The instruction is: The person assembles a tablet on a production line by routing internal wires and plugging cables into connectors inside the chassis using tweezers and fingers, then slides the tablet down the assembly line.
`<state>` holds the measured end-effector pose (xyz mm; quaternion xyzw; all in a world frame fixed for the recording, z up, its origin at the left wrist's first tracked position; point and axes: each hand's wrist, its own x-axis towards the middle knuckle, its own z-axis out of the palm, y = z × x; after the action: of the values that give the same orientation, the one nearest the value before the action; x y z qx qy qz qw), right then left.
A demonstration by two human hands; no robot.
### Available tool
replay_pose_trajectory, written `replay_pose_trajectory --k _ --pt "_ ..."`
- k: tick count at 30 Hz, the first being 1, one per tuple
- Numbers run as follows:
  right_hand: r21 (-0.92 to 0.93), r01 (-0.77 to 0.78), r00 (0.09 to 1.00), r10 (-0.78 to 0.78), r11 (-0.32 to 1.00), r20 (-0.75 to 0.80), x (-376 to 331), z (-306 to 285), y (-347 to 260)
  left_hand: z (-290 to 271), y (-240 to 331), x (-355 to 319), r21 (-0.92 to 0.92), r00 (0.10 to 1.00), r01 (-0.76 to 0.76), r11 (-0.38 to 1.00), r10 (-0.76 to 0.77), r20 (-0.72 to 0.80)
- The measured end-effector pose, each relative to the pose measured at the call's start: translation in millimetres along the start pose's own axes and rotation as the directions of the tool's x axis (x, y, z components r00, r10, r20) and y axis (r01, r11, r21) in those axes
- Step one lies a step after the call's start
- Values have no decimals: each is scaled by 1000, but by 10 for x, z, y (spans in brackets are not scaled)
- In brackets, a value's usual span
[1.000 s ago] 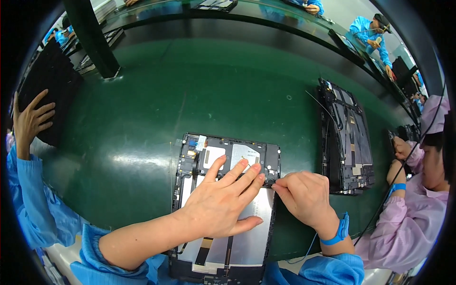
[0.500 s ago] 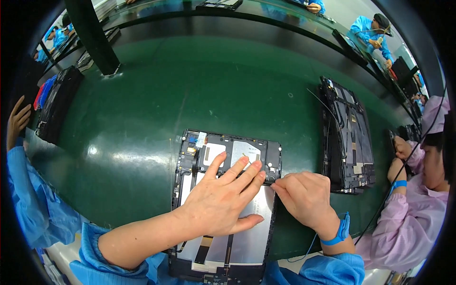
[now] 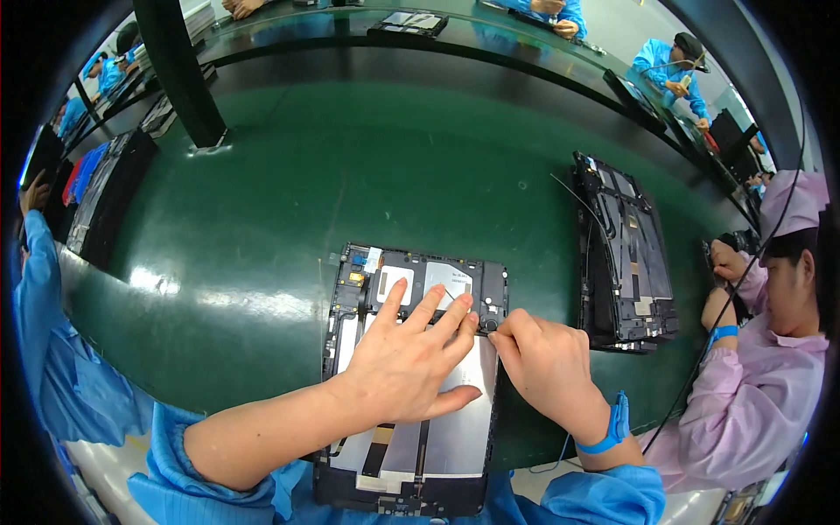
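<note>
An opened tablet body [image 3: 455, 420], with a black frame and a bare silver inner plate, lies in front of me and reaches past the table's near edge. My left hand [image 3: 407, 350] rests across its upper half, fingers spread and pressed on the white plates and dark board area. At the tablet's right edge my right hand [image 3: 547, 359] has thumb and forefinger pinched together by a small round part. Whatever sits between those fingertips is too small to make out. A blue wrist strap [image 3: 608, 427] with a thin cord is on my right wrist.
To the right a stack of similar opened tablet bodies [image 3: 626, 254] stands on the green table [image 3: 262, 201], a thin wire sticking out. A dark stack [image 3: 109, 201] stands far left beside a post [image 3: 179, 79]. Co-workers [image 3: 744, 385] sit on both sides and opposite.
The whole view has shifted slightly. My left hand stays spread on the tablet and my right hand stays pinched at its right edge. A dark panel now shows by the left co-worker's hand.
</note>
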<state>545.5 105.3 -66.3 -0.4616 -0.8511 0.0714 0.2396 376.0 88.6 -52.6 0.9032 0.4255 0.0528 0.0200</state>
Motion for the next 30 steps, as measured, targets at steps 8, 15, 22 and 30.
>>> replay_pose_trajectory --k 8,15,22,30 --pt "98 -17 991 29 995 -127 -32 93 14 14 -4 -28 -37 1000 8 999 -9 -23" --pt "13 -35 992 36 999 -124 -58 90 -41 24 -21 -26 -72 1000 8 997 -10 -27" --pt "-337 133 985 -163 932 -64 -2 40 -177 35 -38 -51 -82 999 17 996 -20 -34" --pt "-404 449 891 -368 797 265 329 -183 -270 0 -30 -45 -79 999 21 997 -24 -38"
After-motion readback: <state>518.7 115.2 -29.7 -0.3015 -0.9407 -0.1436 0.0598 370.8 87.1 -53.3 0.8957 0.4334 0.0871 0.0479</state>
